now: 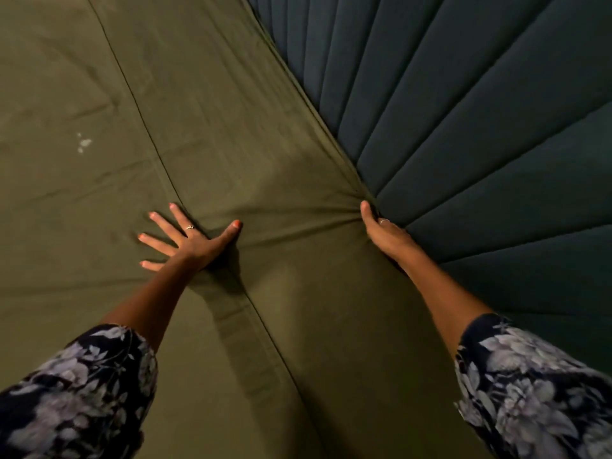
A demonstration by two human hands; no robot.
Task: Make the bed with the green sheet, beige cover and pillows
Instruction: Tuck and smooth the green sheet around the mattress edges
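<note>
While the bed was far from made, the green sheet [205, 104] already lay spread over the mattress, filling the left and middle of the view. On its far left sat a small pale stain [83, 144], and a long dark seam [132, 94] ran down the cloth toward the person. Just right of that seam the left hand [185, 238] pressed flat on the sheet, its fingers [155, 241] straight and spread wide, thumb out to the right, holding nothing; a sleeve with a floral print [86, 385] covered the arm lower down. Between the two hands the cloth gathered into creases that ran toward the right hand [385, 231]. That hand sat at the edge of the mattress, against the dark padded headboard [480, 127], thumb lying on the sheet; its fingers went down into the gap and were hidden, so whether they pinched the cloth or merely pushed it could not be told.

As a judgement, the step in hand was tucking the sheet in at the head of the bed, with the left hand keeping it taut. The sheet looked mostly smooth, with light wrinkles left. Neither the beige cover nor the pillows appeared in view, so those steps seemed not yet done.
</note>
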